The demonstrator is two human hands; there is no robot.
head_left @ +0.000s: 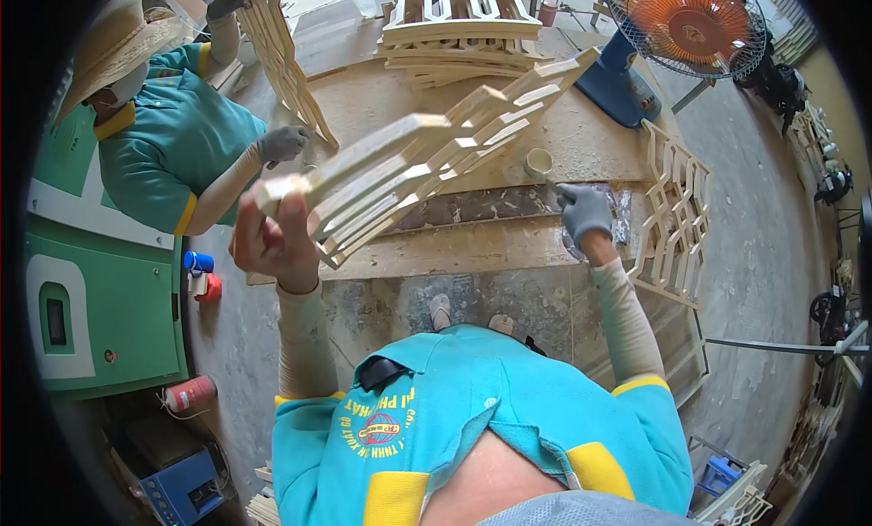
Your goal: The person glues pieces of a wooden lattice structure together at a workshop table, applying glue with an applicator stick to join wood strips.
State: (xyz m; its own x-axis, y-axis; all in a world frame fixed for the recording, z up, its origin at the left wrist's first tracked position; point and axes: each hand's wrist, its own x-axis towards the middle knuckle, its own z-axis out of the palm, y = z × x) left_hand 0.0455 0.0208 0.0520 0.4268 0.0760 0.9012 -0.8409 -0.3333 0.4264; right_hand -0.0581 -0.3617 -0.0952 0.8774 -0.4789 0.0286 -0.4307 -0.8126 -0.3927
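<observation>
Gripping near end of wooden lattice panel (400, 167) with bare left hand (277, 240). Closed to about slat width, thumb on the near side of the end piece, other fingers curled behind. Held up off the table (363, 94), tilted, running from the left hand toward upper right, far end near the blue fan base (618, 81). Seen nearly edge-on, with zigzag slats stacked in perspective.

Reaching over the table with gloved right hand (589, 213). Partly curled, with forefinger stretched toward the small cup (539, 160). Can't tell whether pinching something thin between fingertips and cup, or how far closed. Clear of the lattice panel.

Just beyond the right fingertips: small cup, pale inside, on the table. Below the cup and running left from the right hand: dark strip (481, 208), smeared with pale marks, lying along the near part of the table. Scattered over the tabletop: pale dust and crumbs.

At far side of table: stack of lattice panels (459, 35). At right edge, standing at a slant: another lattice panel (672, 222). At upper right: fan (704, 26) with orange blades, on the blue base.

Across at left: co-worker (182, 117) in straw hat and teal shirt, with gray gloves, holding a second panel (282, 72) upright. Behind at left: green machine (109, 299). On floor beside it: red cylinder (191, 394).
</observation>
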